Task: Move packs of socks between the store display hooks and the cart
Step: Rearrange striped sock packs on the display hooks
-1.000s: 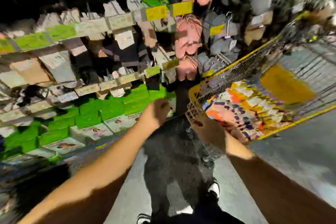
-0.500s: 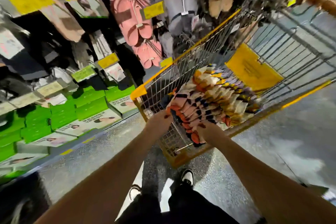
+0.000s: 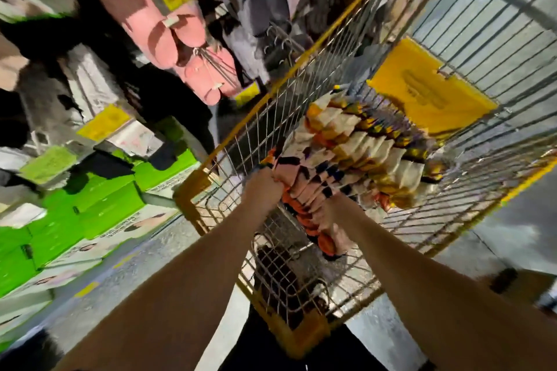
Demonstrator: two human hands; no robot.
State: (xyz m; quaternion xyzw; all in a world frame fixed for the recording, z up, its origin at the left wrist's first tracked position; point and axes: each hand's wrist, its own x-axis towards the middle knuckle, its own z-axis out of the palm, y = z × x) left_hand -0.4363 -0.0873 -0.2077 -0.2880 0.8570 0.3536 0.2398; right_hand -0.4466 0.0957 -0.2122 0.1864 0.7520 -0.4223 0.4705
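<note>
Socks packs (image 3: 355, 159) were lying in a long overlapping row inside the wire cart (image 3: 301, 90), running from the near end up toward the yellow plastic panel (image 3: 428, 90) on the far side, so lots of orange, white, black and yellow patterns all fanned out. From the head view, both arms reached down into the basket. Left hand (image 3: 263, 190) had its fingers curled tight around the near end of the row, clamped onto the pink and black packs. Right hand (image 3: 334, 214) was pressed against the other side of that same bunch, fingers wrapped under it, though honestly the fingertips were hidden by the packs. Pink slippers (image 3: 156, 18) hung on the display off to the left, with green boxes (image 3: 99, 205) stacked lower down by the floor.
</note>
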